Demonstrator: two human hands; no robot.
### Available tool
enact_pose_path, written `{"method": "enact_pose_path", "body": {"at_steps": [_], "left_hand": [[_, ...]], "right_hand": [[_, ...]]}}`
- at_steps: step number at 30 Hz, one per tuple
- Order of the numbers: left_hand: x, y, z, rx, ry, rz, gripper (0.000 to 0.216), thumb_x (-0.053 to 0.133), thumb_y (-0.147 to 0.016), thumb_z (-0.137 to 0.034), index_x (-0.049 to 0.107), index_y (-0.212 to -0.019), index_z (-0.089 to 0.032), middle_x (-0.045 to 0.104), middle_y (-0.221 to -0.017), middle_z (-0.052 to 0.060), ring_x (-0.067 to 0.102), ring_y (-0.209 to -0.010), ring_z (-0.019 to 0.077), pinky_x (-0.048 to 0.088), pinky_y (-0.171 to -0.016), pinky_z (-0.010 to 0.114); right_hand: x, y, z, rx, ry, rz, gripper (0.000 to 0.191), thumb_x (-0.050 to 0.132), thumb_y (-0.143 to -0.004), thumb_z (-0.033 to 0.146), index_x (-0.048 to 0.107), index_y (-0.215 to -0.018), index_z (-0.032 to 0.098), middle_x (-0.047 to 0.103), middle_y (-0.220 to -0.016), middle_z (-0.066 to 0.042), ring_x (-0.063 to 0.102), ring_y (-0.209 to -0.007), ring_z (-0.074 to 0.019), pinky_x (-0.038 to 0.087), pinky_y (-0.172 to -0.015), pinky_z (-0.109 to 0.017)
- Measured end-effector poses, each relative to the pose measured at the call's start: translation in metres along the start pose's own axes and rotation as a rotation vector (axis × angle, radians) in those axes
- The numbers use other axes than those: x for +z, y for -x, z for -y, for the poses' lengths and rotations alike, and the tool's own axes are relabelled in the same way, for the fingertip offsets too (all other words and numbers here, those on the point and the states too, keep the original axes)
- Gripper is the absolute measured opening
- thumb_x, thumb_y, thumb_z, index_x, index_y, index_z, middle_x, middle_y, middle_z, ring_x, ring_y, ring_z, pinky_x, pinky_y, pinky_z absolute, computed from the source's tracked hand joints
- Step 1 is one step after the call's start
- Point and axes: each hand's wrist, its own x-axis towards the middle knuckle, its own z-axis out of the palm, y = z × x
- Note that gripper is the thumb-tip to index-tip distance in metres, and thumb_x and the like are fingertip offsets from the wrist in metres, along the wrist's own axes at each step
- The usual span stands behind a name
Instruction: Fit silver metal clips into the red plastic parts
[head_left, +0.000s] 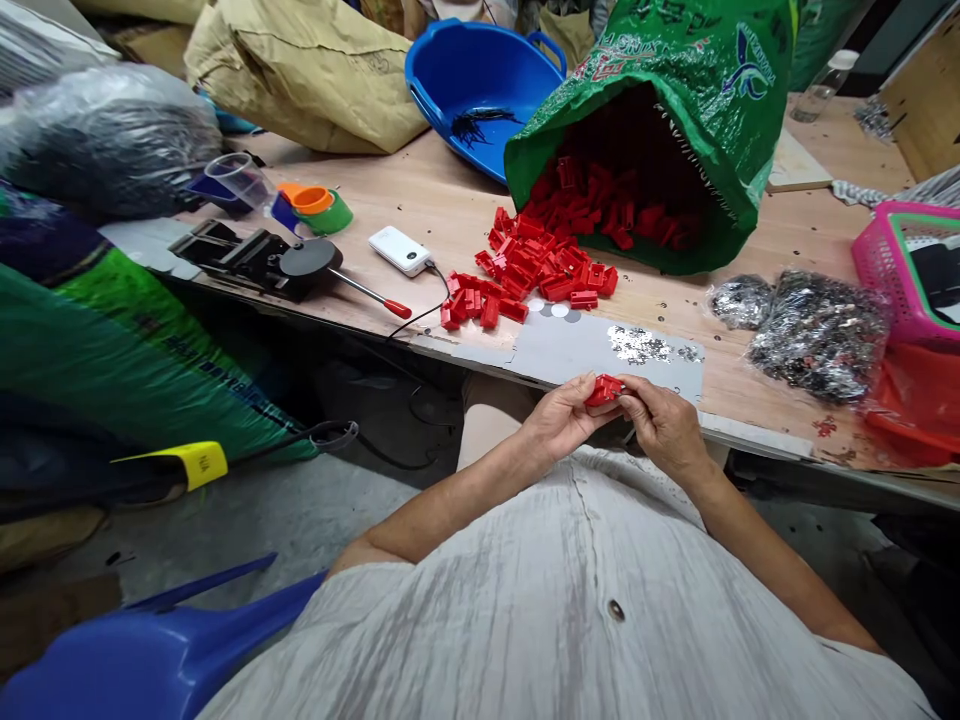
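Between my hands, just off the table's front edge, is a small red plastic part (604, 390). My left hand (564, 418) grips it with thumb and fingers. The fingertips of my right hand (666, 425) are pinched together at the part's right end; a small dark or metallic bit shows there, too small to name. Beyond them a pile of similar red plastic parts (536, 262) spills from the mouth of a green woven sack (765, 150). Small shiny metal pieces (637, 344) lie scattered on a grey sheet (555, 352) at the table edge.
A black hand press with a red-tipped lever (367, 292) and a white power bank (399, 250) with a cable stand left. Behind is a blue basin (435, 75). Bags of metal pieces (817, 335) and a pink basket (870, 245) lie right. A blue chair (150, 650) is lower left.
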Motion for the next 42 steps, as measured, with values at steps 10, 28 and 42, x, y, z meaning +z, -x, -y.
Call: {"method": "enact_pose_path", "body": {"at_steps": [10,28,42], "left_hand": [[0.004,0.001,0.010,0.053,0.053,-0.013,0.015,0.060,-0.092,-0.019,0.063,-0.079,-0.013,0.071,-0.085,0.005,0.071,-0.088,0.0163,0.048,-0.104,0.039],[0.004,0.000,0.021,0.281,-0.049,-0.064,0.034,0.077,-0.079,-0.030,0.045,-0.077,-0.019,0.073,-0.091,0.001,0.070,-0.103,0.0202,0.048,-0.089,0.032],[-0.032,-0.004,0.023,0.060,-0.114,-0.065,0.029,0.079,-0.078,-0.024,0.051,-0.074,-0.016,0.072,-0.085,0.004,0.072,-0.090,0.0182,0.049,-0.100,0.038]], "right_hand": [[0.006,0.003,0.003,0.148,-0.217,-0.067,0.038,0.034,-0.102,0.044,0.063,-0.116,0.024,0.068,-0.077,-0.002,0.064,-0.069,-0.0180,0.047,-0.069,-0.030],[0.026,0.006,0.011,0.294,-0.433,-0.039,0.024,0.039,-0.100,0.043,0.042,-0.083,0.026,0.055,-0.062,0.005,0.051,-0.056,-0.0143,0.041,-0.060,-0.028],[0.019,0.016,-0.023,0.385,-0.462,0.054,0.028,0.040,-0.099,0.048,0.047,-0.085,0.025,0.058,-0.062,0.005,0.054,-0.057,-0.0146,0.042,-0.060,-0.027]]}}
